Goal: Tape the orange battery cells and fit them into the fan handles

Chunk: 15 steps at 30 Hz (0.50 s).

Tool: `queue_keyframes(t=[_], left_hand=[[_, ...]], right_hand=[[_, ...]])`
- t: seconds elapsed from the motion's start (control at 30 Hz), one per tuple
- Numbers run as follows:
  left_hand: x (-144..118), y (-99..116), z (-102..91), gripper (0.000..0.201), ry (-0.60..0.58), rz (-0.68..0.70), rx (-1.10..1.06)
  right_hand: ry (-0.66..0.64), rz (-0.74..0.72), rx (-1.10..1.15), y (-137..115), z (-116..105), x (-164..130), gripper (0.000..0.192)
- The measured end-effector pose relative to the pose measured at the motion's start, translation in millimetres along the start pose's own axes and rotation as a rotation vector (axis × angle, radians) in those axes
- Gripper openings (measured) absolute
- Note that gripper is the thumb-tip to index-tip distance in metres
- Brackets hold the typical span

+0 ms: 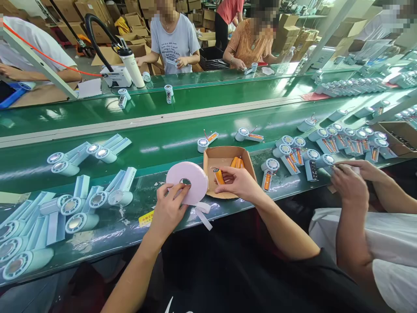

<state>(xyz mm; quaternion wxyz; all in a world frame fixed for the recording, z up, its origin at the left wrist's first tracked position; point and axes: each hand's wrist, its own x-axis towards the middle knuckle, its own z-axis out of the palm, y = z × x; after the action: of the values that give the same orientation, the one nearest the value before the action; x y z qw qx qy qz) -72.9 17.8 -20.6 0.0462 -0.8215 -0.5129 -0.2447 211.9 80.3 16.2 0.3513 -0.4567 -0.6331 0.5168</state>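
Note:
My left hand [169, 206] grips a white roll of tape [187, 182] at its lower edge, with a loose strip of tape [203, 215] hanging below it. Over a small open cardboard box [211, 157], my right hand [237, 182] pinches an orange cylindrical battery [220, 176] with thin wires at its end. More orange batteries [237, 162] lie inside the box. Both hands hover above the near edge of the green conveyor belt [163, 145].
Several pale blue handheld fan housings [81, 204] lie at my left; more with orange batteries [293, 158] lie at my right. A co-worker's hands [350, 180] work at right. People sit across the belt, near a white bottle [132, 65] and stacked cardboard boxes.

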Motion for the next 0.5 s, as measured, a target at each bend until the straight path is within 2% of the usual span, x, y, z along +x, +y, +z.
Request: queue_keyframes(t=[0.13,0.23,0.37,0.43,0.5], left_hand=[[5.7,9.1,-6.1,0.048,0.046,0.036,0.043],[8.1,13.5,-7.7,0.049,0.065,0.044,0.063],[10.0,13.5,-10.0,0.048,0.065,0.016,0.087],[12.2,14.4,-12.2,0.047,0.077,0.008,0.108],[15.8,18.4,-13.3,0.047,0.109,-0.006,0.128]], right_hand=[[0.167,-0.101,-0.15,-6.9,16.9,-11.2,0.056],[0.221,-0.107,-0.252,-10.2,28.0,-18.0,0.05],[0.114,-0.067,-0.151,-16.6,26.5,-21.9,0.04],[0.045,-0.036,-0.016,-18.4,21.4,-19.2,0.037],[0.049,-0.015,0.151,-18.2,21.5,-13.8,0.038]])
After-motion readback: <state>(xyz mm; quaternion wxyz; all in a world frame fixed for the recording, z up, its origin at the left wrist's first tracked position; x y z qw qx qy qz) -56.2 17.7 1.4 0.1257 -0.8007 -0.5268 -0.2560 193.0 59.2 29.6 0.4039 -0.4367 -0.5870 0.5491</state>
